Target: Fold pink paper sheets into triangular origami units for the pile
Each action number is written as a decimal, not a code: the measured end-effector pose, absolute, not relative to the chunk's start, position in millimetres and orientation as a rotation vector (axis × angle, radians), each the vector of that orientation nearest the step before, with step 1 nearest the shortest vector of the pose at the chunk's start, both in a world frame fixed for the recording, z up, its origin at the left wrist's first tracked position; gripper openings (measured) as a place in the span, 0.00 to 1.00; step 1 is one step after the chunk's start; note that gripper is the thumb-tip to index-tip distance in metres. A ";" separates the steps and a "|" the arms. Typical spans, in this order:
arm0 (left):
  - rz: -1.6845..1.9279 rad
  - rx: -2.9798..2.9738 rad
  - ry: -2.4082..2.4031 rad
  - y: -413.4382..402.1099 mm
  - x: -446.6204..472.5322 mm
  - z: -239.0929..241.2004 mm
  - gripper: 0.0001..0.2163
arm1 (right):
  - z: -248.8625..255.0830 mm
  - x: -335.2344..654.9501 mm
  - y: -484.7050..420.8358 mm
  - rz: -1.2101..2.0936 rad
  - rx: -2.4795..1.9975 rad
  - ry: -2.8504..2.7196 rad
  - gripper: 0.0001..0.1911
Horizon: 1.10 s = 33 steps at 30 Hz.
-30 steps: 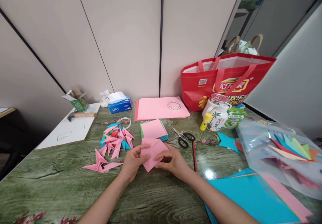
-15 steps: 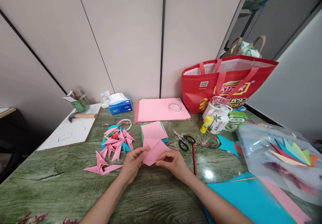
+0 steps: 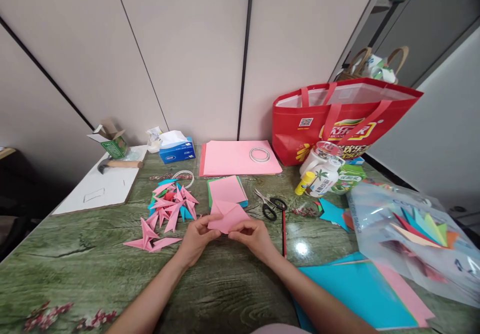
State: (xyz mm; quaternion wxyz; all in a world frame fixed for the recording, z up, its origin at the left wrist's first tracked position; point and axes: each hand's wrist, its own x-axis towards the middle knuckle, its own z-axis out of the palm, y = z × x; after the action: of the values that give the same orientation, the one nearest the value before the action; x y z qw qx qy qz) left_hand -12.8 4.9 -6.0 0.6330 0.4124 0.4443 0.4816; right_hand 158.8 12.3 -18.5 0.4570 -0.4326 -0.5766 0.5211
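Observation:
My left hand and my right hand both pinch a partly folded pink paper square just above the green wood-grain table. The fingers of each hand are closed on its lower edges. Behind it lies a small stack of square sheets with pink on top. A heap of folded pink, blue and red paper pieces lies to the left of my left hand.
Black scissors and a thin red stick lie right of my hands. Large pink sheets with a tape ring, a tissue box, a red bag, bottles, a plastic bag and blue sheets surround the spot.
The pink paper has been folded smaller and lowered flatter between my hands. The camera view has shifted slightly.

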 end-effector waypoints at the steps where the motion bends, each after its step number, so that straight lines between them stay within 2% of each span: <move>1: 1.100 0.959 1.022 4.7 -13.3 -6.9 0.13 | -18.1 158.8 12.3 1.299 -1.065 -1.423 0.07; 5: 1.055 1.069 1.090 3.7 -12.2 -7.9 0.06 | -19.1 158.9 12.7 1.368 -1.057 -1.370 0.09; 15: 1.087 0.899 1.134 5.1 -7.2 -7.9 0.05 | -20.6 159.0 13.2 1.434 -1.132 -1.303 0.09; 21: 1.248 0.889 1.231 6.1 -4.9 -4.5 0.09 | -21.8 162.8 16.8 1.291 -1.125 -1.181 0.14; 24: 1.165 0.954 1.248 5.4 -3.3 -0.3 0.11 | -16.0 171.9 22.7 1.139 -1.091 -1.239 0.12; 26: 1.068 1.005 1.218 4.0 -1.5 1.9 0.12 | -12.6 176.5 25.1 1.216 -1.037 -1.317 0.09; 29: 0.964 1.045 1.153 1.7 1.3 3.4 0.13 | -12.3 176.2 23.8 1.397 -0.998 -1.416 0.09; 33: 0.953 1.024 1.142 1.2 3.3 4.2 0.18 | -18.1 167.6 17.6 1.395 -1.135 -1.418 0.07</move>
State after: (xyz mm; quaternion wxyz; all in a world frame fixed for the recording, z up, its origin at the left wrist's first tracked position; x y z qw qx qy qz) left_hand 3.3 1.2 4.2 0.6193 0.4454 0.4964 0.4144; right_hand 167.6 17.6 -18.1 0.4130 -0.4513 -0.5638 0.5549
